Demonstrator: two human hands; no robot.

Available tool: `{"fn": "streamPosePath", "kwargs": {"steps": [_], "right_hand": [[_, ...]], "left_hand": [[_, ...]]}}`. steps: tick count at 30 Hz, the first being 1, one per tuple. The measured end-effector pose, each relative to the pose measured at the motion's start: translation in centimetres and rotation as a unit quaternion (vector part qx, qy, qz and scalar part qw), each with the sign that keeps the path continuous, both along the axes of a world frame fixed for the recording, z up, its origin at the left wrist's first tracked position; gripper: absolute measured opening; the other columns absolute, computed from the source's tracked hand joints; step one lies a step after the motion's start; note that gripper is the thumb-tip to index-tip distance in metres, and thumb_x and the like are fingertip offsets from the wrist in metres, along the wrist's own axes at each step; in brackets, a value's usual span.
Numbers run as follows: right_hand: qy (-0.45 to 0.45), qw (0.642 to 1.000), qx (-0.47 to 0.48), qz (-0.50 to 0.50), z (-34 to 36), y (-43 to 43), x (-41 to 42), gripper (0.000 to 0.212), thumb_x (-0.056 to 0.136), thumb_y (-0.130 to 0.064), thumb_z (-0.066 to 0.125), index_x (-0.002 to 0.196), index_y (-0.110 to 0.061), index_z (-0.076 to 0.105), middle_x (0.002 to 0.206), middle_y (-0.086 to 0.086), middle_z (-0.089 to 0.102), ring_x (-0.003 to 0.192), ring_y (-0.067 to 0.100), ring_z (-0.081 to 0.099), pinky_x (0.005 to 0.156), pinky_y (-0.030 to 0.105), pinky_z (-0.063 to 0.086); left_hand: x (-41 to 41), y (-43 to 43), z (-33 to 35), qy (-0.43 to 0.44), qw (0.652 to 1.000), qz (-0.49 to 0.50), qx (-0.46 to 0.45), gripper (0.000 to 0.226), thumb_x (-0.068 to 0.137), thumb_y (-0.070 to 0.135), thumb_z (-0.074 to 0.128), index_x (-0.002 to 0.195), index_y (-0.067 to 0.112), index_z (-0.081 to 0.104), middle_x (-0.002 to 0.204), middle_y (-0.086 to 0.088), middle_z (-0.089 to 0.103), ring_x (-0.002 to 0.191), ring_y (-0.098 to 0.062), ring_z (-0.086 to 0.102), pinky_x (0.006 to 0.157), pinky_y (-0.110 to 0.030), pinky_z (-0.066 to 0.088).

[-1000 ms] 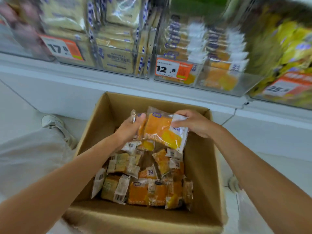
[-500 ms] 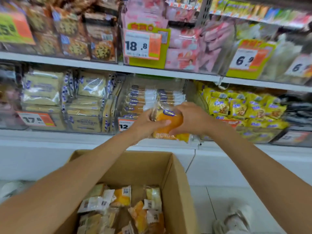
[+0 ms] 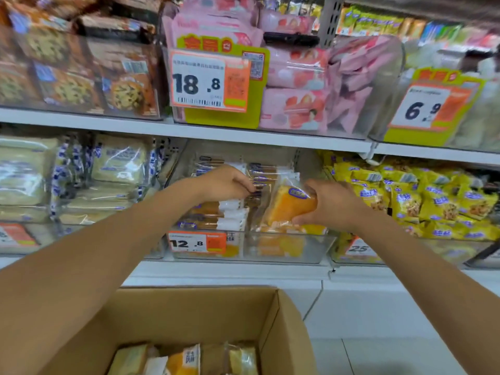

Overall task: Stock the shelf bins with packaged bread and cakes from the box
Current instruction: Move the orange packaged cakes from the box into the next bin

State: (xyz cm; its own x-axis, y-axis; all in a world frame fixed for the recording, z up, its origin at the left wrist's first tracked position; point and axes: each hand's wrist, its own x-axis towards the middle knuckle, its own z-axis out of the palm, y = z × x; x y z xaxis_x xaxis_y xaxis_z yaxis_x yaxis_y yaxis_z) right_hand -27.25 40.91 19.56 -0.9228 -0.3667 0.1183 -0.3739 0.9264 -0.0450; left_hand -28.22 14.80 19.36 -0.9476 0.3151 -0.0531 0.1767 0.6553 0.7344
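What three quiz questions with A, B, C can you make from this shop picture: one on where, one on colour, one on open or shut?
1. Where is the orange cake pack that the right hand holds?
A at the clear bin with the 12.8 tag
B on the top shelf by the 18.8 tag
C on the floor

2. What colour are the snack packs in the bin to the right of it?
A pink
B yellow
C green

3. How is the cardboard box?
A taped shut
B open and empty
C open with wrapped cakes inside

Answers:
1 A, the pack is at that bin's right half.
2 B, their wrappers are yellow.
3 C, the top is open and cakes show inside.
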Motion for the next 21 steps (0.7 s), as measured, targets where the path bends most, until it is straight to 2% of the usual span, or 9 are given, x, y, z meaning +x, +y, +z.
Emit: {"fn": "streamPosePath", "kwargs": {"steps": [2,4,7,10,13,15,16,19,21], "right_hand": [[-0.017,1.000,-0.009,-0.019,0.2,0.1,-0.2,0.059,0.063,-0.071,0.072,0.100,-0.030,0.051,0.094,-0.009,0.060,0.094,0.019,0.055,0.092,0.043,0.036],[-0.052,0.997,0.051,-0.026,0.5,0.0,-0.4,0.073,0.064,-0.070,0.072,0.118,-0.025,0.051,0.108,-0.007,0.061,0.106,0.020,0.055,0.099,0.044,0.033],[-0.068,0.990,0.123,0.002,0.2,0.0,-0.3,0.056,0.070,-0.067,0.068,0.105,-0.028,0.048,0.094,-0.012,0.058,0.099,0.018,0.056,0.102,0.047,0.026],[-0.109,0.989,0.096,0.007,0.1,0.1,0.0,0.036,0.080,-0.061,0.059,0.085,-0.030,0.042,0.083,-0.011,0.054,0.082,0.010,0.052,0.105,0.047,0.021],[-0.116,0.988,0.106,0.006,0.4,0.0,0.4,0.042,0.084,-0.068,0.049,0.093,-0.027,0.048,0.088,-0.007,0.058,0.092,0.017,0.054,0.110,0.047,0.017],[-0.060,0.988,0.141,0.021,0.4,-0.2,0.7,0.050,0.084,-0.073,0.043,0.096,-0.025,0.049,0.084,-0.008,0.059,0.095,0.018,0.056,0.115,0.048,0.009],[-0.033,0.987,0.150,0.035,0.5,-0.3,1.0,0.049,0.085,-0.073,0.043,0.096,-0.025,0.049,0.080,-0.009,0.057,0.095,0.017,0.056,0.114,0.044,0.013],[-0.052,0.993,0.082,0.073,1.4,0.0,1.7,0.039,0.085,-0.067,0.054,0.098,-0.031,0.044,0.078,-0.011,0.052,0.086,0.017,0.053,0.076,0.028,0.039],[-0.080,0.993,0.027,0.086,1.5,-0.2,1.8,0.040,0.082,-0.066,0.058,0.103,-0.035,0.046,0.091,-0.011,0.057,0.089,0.017,0.055,0.072,0.032,0.047]], "left_hand": [[-0.9,0.4,-0.5,-0.005,0.999,-0.024,-0.028,0.023,0.091,0.006,0.066,0.113,0.010,0.072,0.090,0.012,0.067,0.093,-0.008,0.062,0.075,-0.010,0.045],[-1.5,1.1,-0.8,-0.012,0.996,-0.047,-0.077,0.021,0.088,0.016,0.072,0.109,0.017,0.074,0.084,0.019,0.064,0.084,-0.004,0.061,0.074,-0.015,0.043],[-2.1,2.0,-1.2,0.020,0.983,-0.071,-0.170,0.022,0.083,0.036,0.077,0.101,0.026,0.074,0.089,0.016,0.065,0.086,-0.007,0.061,0.072,-0.022,0.046],[-2.4,2.4,-1.5,0.055,0.967,-0.073,-0.237,0.029,0.076,0.046,0.079,0.097,0.029,0.069,0.099,0.009,0.064,0.094,-0.015,0.059,0.076,-0.031,0.046],[-2.3,3.0,-1.6,0.071,0.956,-0.068,-0.278,0.029,0.073,0.045,0.081,0.092,0.030,0.065,0.091,0.012,0.064,0.090,-0.013,0.059,0.073,-0.032,0.037],[-1.9,3.5,-1.6,0.090,0.953,-0.072,-0.280,0.018,0.077,0.036,0.079,0.089,0.025,0.070,0.081,0.017,0.063,0.082,-0.010,0.057,0.078,-0.031,0.032],[-1.7,3.6,-1.5,0.106,0.952,-0.072,-0.279,0.011,0.080,0.031,0.077,0.088,0.024,0.073,0.077,0.019,0.062,0.079,-0.008,0.056,0.082,-0.031,0.032],[-1.3,3.2,-1.9,0.161,0.959,-0.043,-0.228,0.013,0.085,0.019,0.066,0.085,0.027,0.077,0.079,0.018,0.068,0.081,-0.008,0.059,0.086,-0.029,0.039],[-1.1,2.7,-2.6,0.178,0.971,-0.001,-0.159,0.016,0.085,0.015,0.067,0.084,0.027,0.079,0.076,0.018,0.069,0.078,-0.007,0.060,0.072,-0.023,0.043]]}}
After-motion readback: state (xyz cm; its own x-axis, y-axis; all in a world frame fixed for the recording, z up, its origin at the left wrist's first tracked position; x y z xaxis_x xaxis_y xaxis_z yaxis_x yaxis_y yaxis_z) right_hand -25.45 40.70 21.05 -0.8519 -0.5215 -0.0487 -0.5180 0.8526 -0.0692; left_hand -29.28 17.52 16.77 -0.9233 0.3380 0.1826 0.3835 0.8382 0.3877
